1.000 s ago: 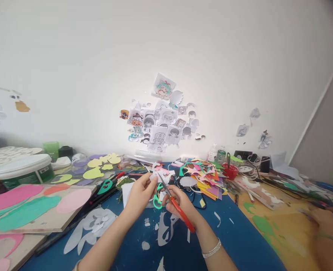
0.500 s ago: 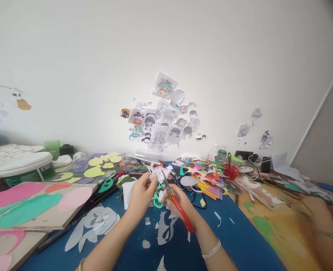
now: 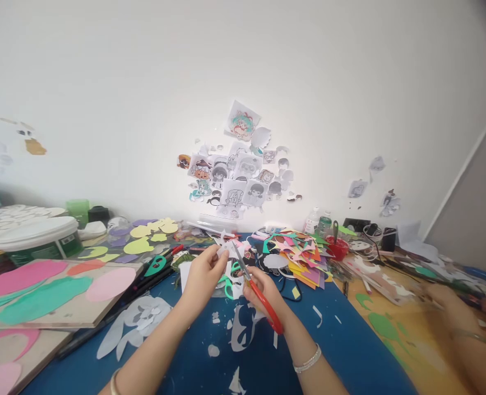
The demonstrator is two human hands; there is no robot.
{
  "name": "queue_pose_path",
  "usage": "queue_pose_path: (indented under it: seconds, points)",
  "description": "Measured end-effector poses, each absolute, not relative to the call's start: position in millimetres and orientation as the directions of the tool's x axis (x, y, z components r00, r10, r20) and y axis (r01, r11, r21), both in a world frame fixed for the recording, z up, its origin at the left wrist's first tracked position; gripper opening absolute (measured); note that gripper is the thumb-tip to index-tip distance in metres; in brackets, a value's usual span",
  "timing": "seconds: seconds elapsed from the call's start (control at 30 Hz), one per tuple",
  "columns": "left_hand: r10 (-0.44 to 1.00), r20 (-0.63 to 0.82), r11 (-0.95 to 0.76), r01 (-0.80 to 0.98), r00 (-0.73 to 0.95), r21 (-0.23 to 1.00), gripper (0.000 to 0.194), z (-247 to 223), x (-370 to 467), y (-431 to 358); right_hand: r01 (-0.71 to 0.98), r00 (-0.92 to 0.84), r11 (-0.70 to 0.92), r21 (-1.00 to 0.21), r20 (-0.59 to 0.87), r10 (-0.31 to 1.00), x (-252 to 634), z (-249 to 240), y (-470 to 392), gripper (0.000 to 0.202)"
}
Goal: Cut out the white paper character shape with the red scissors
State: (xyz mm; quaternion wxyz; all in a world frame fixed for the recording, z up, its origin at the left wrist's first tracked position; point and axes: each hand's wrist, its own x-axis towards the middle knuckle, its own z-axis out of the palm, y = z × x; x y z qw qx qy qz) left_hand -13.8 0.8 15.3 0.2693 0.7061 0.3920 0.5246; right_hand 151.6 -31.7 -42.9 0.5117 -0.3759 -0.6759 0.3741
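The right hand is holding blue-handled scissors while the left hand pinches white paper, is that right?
Not quite: the scissors are red-handled, not blue-handled, as the head view shows. The right hand does hold them, and the left hand does pinch white paper.

To the right of our right hand [image 3: 263,291], we have good room over the blue mat [image 3: 342,345], where only thin scraps [image 3: 317,316] lie. Farther back, the heap of coloured paper [image 3: 303,260] obstructs a low passage. Between this hand and our left hand [image 3: 204,274], the red scissors [image 3: 271,311] and the white paper [image 3: 226,251] narrow the gap. On the left, the board [image 3: 99,314] blocks us, with the tub [image 3: 37,233] behind it; at far right, a co-worker's arm [image 3: 465,318] stands in the way.
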Motion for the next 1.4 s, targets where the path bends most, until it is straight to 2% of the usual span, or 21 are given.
queue_pose_path:
  seconds: [0.43, 0.63, 0.9, 1.13, 1.4]
  points:
    - [0.869, 0.470, -0.487, 0.102, 0.157, 0.867, 0.029, 18, -12, -2, 0.109, -0.146, 0.484, -0.868, 0.467, 0.872, 145, -39, -35, 0.048]
    - [0.868, 0.467, -0.485, 0.085, 0.167, 0.870, 0.032, 19, -14, -1, 0.130, -0.145, 0.480, -0.867, 0.463, 0.875, 146, -41, -34, 0.049]
    - [0.898, 0.394, -0.372, -0.141, 0.196, 0.918, 0.029, 19, -9, -5, 0.106, -0.124, 0.462, -0.881, 0.449, 0.885, 146, -45, -31, 0.047]
    - [0.893, 0.431, -0.437, 0.020, 0.129, 0.899, 0.035, 11, -4, -5, 0.129, -0.159, 0.463, -0.877, 0.443, 0.882, 145, -40, -35, 0.047]
    - [0.909, 0.394, -0.405, 0.061, 0.137, 0.912, 0.032, 12, -3, -4, 0.092, -0.194, 0.436, -0.895, 0.413, 0.890, 143, -37, -38, 0.049]
